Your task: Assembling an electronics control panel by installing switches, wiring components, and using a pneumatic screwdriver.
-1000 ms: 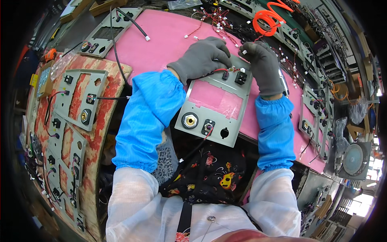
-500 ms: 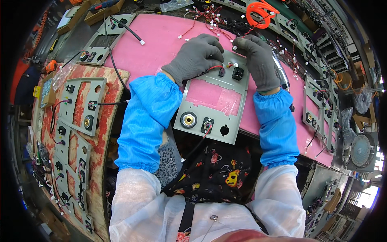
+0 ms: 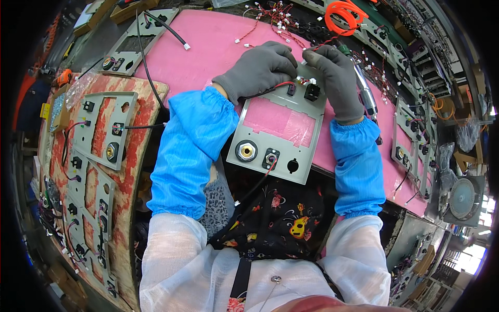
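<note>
A grey metal panel (image 3: 270,165) lies on the pink mat, its near edge overhanging the table edge. It carries a round brass-centred fitting (image 3: 246,151), a socket with a black cable (image 3: 272,158), a black rocker switch (image 3: 312,92) and small white connectors (image 3: 306,81). My left hand (image 3: 260,73), in a grey glove, curls over the panel's far left, beside a black cable with red wire; what its fingertips hold is hidden. My right hand (image 3: 337,80), gloved too, is closed at the panel's far right corner, with a red wire (image 3: 325,41) at its pinched fingertips.
A silver power screwdriver (image 3: 365,91) lies right of my right hand. Beyond are red wires with white plugs (image 3: 278,21) and an orange coil (image 3: 343,18). More panels (image 3: 106,96) lie on the worn red board at left, and others (image 3: 403,138) at right.
Both hands keep much the same pose over the panel. The view has shifted slightly, and my left hand's fingers sit a little closer to my right hand's fingertips.
</note>
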Tool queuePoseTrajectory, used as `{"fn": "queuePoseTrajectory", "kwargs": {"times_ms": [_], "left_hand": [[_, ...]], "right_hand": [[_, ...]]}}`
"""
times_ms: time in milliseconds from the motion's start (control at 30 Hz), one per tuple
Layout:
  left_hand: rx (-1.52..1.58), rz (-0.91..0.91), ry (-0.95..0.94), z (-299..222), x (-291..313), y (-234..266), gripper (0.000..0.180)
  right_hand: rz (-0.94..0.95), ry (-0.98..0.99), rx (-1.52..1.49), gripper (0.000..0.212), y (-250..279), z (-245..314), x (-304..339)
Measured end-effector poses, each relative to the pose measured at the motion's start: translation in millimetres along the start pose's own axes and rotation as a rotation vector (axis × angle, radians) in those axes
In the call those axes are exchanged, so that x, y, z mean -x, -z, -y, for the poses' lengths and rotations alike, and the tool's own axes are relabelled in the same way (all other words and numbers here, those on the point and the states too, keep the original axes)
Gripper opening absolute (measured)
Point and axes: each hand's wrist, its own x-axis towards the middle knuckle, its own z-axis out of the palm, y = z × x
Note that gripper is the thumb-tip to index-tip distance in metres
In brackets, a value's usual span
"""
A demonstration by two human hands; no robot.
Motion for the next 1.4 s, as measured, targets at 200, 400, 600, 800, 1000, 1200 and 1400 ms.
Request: {"fn": "queuePoseTrajectory", "kwargs": {"times_ms": [200, 400, 600, 800, 1000, 1200, 1400], "left_hand": [[0.083, 0.023, 0.106, -7, 1, 3, 0.02], [0.001, 0.023, 0.123, -6, 0, 3, 0.019], [-0.026, 0.022, 0.158, -9, -1, 4, 0.019], [-0.062, -0.003, 0.197, -7, -2, 1, 0.022], [-0.079, -0.04, 0.152, -5, -1, -1, 0.024], [-0.121, -0.051, 0.125, -3, -3, -3, 0.023], [-0.149, -0.08, 0.13, -3, -2, -5, 0.025]], "right_hand": [[0.002, -0.006, -0.033, 0.017, -2, -2, 1], [-0.013, 0.044, 0.097, 0.019, -4, -8, 0], [-0.024, 0.052, 0.199, 0.02, -6, -9, -1], [-0.015, 0.093, 0.264, 0.022, -5, -13, -2], [-0.025, 0.051, 0.267, 0.022, -7, -9, 0], [-0.035, 0.075, 0.315, 0.022, -6, -11, -1], [-0.037, 0.052, 0.306, 0.021, -7, -11, -1]]}}
